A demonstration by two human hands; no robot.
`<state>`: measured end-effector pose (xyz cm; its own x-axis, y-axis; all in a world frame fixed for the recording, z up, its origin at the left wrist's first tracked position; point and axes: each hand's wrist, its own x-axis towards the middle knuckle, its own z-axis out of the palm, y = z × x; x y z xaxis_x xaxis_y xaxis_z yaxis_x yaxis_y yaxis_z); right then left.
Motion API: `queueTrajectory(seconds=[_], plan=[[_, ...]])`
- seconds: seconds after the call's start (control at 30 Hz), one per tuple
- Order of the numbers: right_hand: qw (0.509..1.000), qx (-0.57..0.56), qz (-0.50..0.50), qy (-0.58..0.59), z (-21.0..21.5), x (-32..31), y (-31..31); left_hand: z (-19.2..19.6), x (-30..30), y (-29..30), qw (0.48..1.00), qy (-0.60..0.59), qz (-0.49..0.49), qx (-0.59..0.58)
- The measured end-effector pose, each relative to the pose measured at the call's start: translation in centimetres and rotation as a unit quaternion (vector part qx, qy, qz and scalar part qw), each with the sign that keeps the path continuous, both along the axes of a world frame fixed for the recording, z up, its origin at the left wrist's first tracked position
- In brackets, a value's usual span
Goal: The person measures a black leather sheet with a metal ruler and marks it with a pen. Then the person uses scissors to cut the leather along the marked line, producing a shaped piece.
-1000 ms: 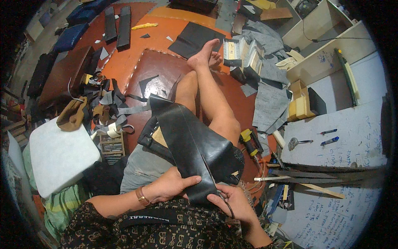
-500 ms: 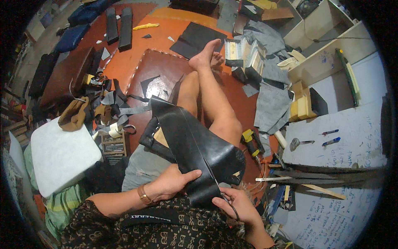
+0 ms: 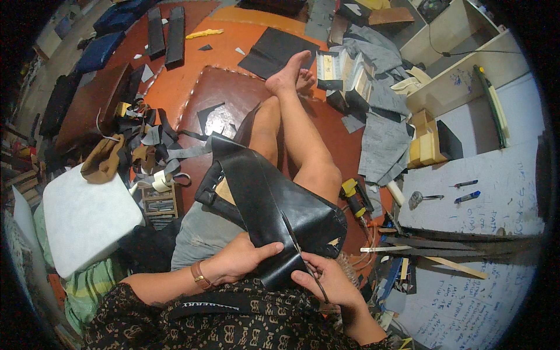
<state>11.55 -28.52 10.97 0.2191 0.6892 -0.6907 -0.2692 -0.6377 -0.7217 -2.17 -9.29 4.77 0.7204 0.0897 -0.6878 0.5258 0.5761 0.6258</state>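
Black, shiny leather (image 3: 256, 181) lies across my lap, with a long strip running toward my body. My left hand (image 3: 240, 258) grips the strip's near left edge, thumb on top and fingers beneath. In my right hand (image 3: 331, 281) is a pair of scissors (image 3: 292, 233), whose dark blades point away from me along the line between the strip and the wider piece. My right fingers are wrapped round the handles, partly hidden. Under the leather, a black padded piece (image 3: 208, 191) with a tan patch shows at the left.
A white cushion (image 3: 87, 216) and dark scraps (image 3: 151, 137) lie to the left, beside a wooden tray of small metal pieces (image 3: 160, 204). At right are a yellow-black power tool (image 3: 354, 197), grey cloth (image 3: 385, 146) and a written-on white board (image 3: 443, 210) bearing pens.
My right hand and the scissors have moved a little forward along the leather, away from my body. My left hand keeps its hold in nearly the same place.
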Motion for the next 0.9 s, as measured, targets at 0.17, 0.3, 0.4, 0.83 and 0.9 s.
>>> queueTrajectory(seconds=[0.17, 0.3, 0.4, 0.83, 0.9], plan=[[0.999, -0.011, 0.011, -0.040, -0.4, -0.2, -0.2, 0.8, 0.1, 0.3, 1.000, -0.002, 0.002, -0.002], [0.998, 0.030, -0.055, -0.014, -0.3, -1.0, 0.1, 0.2, 0.0, 0.1, 1.000, -0.009, 0.009, -0.007], [0.999, -0.002, -0.017, -0.041, 0.1, -0.6, 0.1, 0.3, 0.0, 0.1, 1.000, -0.009, 0.007, -0.006], [0.999, -0.009, -0.019, -0.039, 0.1, -0.8, 0.0, 0.5, 0.0, 0.3, 1.000, -0.006, -0.005, -0.022], [0.998, -0.021, 0.005, -0.057, 0.4, -0.6, 0.1, 0.3, 0.1, 0.3, 0.999, -0.009, 0.015, -0.032]])
